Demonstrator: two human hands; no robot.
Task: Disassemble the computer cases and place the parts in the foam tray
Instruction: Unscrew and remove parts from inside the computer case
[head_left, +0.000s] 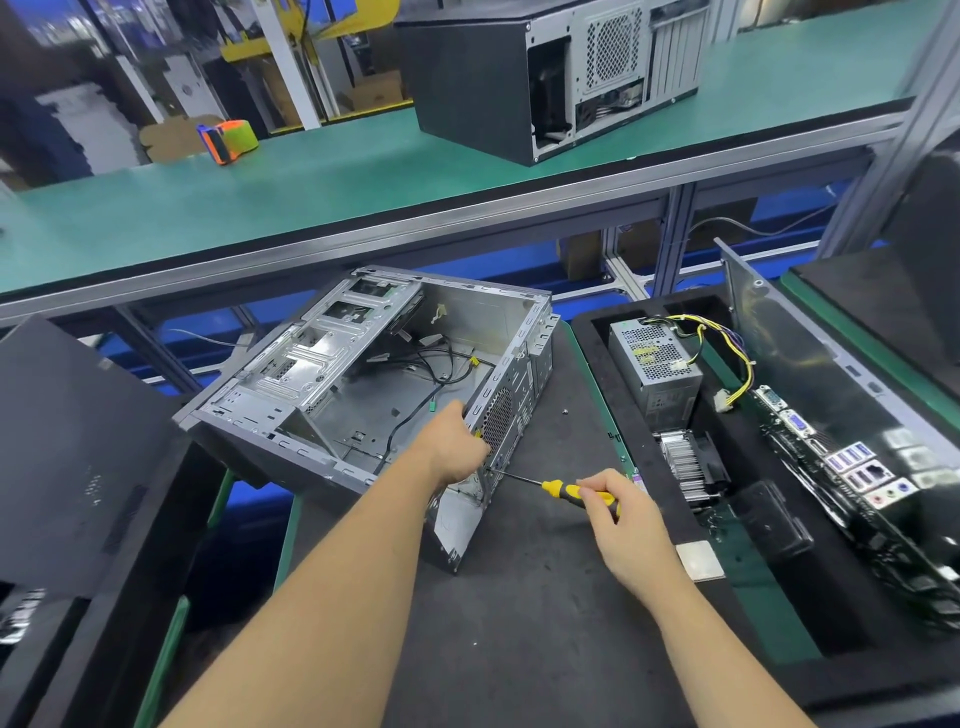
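Open grey steel PC case (363, 384) on dark surface (519, 597). Left hand (457, 441) clamps rear panel; right hand (618, 514) grips yellow-handled screwdriver (550, 487), tip at rear screw. Keep shaft square, push in, steady chassis. Black foam tray (597, 353) just right.

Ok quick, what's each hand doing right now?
Left hand: closed on the rear edge of the open computer case.
Right hand: closed around the yellow screwdriver, tip at the case's back panel.

No readable text; power supply (655, 364) label blurred, illegible.
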